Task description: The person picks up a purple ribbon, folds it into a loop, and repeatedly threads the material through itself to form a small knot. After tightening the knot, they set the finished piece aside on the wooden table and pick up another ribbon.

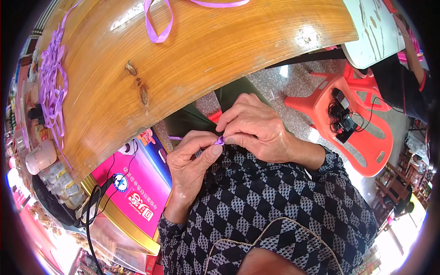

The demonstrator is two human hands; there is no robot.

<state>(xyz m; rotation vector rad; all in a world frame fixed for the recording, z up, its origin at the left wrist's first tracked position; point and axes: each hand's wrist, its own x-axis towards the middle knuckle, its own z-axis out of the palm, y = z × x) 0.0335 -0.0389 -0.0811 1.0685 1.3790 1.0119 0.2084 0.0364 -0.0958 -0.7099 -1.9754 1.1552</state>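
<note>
Both my hands meet over my lap, just off the near edge of the wooden table. Between their fingertips is a small folded or knotted bit of purple ribbon [219, 141]. My left hand [192, 156] pinches it from the left with thumb and forefinger. From the right, my right hand [254, 128] pinches the same piece, its other fingers curled. A short purple strip shows beside my left hand. On the table [197, 59], a loop of purple ribbon [159, 27] lies at the far side, and a tangled heap of ribbon [54, 82] runs along the left edge.
A red plastic stool [366, 142] at the right bears a black device with cables [343, 117]. Beyond it, a white marbled tabletop [373, 34] adjoins the table, with a person [403, 82] beside it. Left of my lap stands a pink display case [137, 192], black cables hanging over it.
</note>
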